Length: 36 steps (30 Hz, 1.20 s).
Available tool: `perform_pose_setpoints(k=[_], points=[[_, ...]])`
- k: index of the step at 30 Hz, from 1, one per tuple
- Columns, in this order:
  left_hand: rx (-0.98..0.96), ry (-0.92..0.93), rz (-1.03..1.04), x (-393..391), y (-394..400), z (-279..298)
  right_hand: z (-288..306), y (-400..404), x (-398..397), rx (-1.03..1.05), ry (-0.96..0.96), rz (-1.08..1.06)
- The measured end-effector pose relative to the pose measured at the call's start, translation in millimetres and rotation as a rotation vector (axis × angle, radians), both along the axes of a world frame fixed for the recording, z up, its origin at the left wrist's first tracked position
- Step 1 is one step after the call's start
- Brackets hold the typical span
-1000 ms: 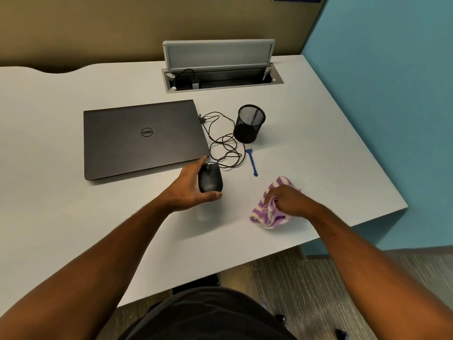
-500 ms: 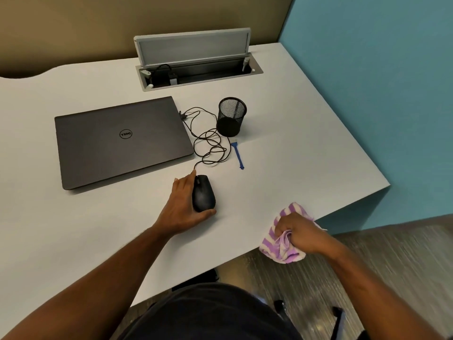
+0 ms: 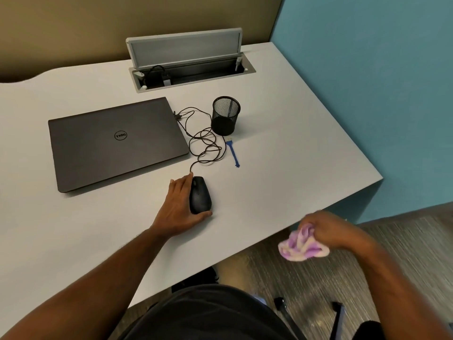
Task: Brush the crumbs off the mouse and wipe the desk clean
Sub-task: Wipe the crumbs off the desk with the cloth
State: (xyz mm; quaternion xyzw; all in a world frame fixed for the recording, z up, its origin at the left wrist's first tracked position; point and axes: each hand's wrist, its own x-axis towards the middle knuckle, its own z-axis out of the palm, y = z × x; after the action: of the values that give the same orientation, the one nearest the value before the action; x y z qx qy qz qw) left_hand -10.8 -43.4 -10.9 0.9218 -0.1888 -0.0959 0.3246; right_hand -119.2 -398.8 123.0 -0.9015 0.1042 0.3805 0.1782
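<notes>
The pale worktop point(image 3: 282, 173) looks crumb-free, so wiping seems nearly done: the left hand point(image 3: 180, 209) curls around the mouse point(image 3: 200, 196) near its front edge, while the right hand point(image 3: 328, 230) clutches the cloth point(image 3: 300, 249) beyond that edge.

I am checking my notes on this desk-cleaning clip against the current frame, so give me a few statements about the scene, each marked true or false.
1. The left hand rests on the mouse. True.
2. The right hand presses the cloth flat on the desk. False: it holds the bunched cloth off the desk's near edge, over the floor.
3. The laptop is open. False: its lid is closed.
4. The small blue brush lies on the desk beside the mesh cup, with no hand on it. True.
5. The mouse cable lies in loose loops between the laptop and the brush. True.
</notes>
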Motion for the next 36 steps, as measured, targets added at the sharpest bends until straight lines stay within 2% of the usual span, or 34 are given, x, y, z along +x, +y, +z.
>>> perform_pose_setpoints(k=[4, 8, 10, 14, 17, 19, 21, 28, 36], points=[[0.013, -0.018, 0.002, -1, 0, -1, 42, 8, 17, 0.293, -0.265, -0.268], [0.03, -0.039, -0.001, -3, 0, -1, 42, 19, 42, 0.466, -0.271, -0.455], [0.041, -0.052, -0.001, -3, 1, -1, 34, 26, 52, 0.482, -0.281, -0.523], [0.062, -0.073, 0.006, -4, 0, -2, 10, 40, 71, 0.279, -0.419, -0.473], [0.069, -0.071, 0.007, -4, 0, -2, -12, 54, 76, 0.005, -0.56, -0.367], [0.073, -0.074, 0.01, -5, -1, -1, -30, 64, 74, -0.232, -0.69, -0.215], [0.072, -0.071, 0.021, -6, -1, 0, -49, 75, 68, -0.38, -0.758, -0.121], [0.096, -0.064, 0.022, -7, -2, 3, -92, 93, 54, -0.489, -0.73, 0.001], [0.108, -0.038, 0.022, -8, -2, 0, -124, 97, 46, -0.419, -0.698, -0.009]])
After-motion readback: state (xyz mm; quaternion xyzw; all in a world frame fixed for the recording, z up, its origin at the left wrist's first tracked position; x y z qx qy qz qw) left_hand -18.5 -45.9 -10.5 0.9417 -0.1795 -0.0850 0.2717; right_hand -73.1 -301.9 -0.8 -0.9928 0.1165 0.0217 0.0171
